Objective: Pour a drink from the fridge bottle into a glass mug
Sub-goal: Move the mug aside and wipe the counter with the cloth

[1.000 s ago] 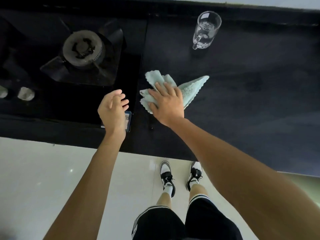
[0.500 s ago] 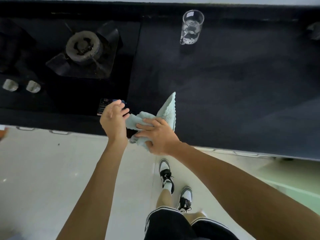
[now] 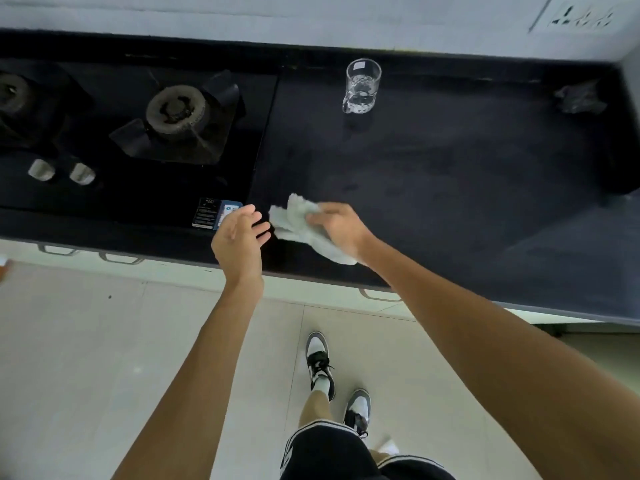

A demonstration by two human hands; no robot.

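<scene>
Released by the left hand (image 3: 239,237), fingers loosely spread, the bunched pale-green cloth (image 3: 294,218) remained gripped in the right hand (image 3: 341,228), fingers curled; clear glass mug (image 3: 362,86) stood upper centre; bottle unseen, pouring apparently pending.

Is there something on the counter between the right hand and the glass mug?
Nothing visible stands on the counter between the right hand and the mug. But that hand grips a cloth, so it is not free. The left hand is open and holds nothing.
</scene>
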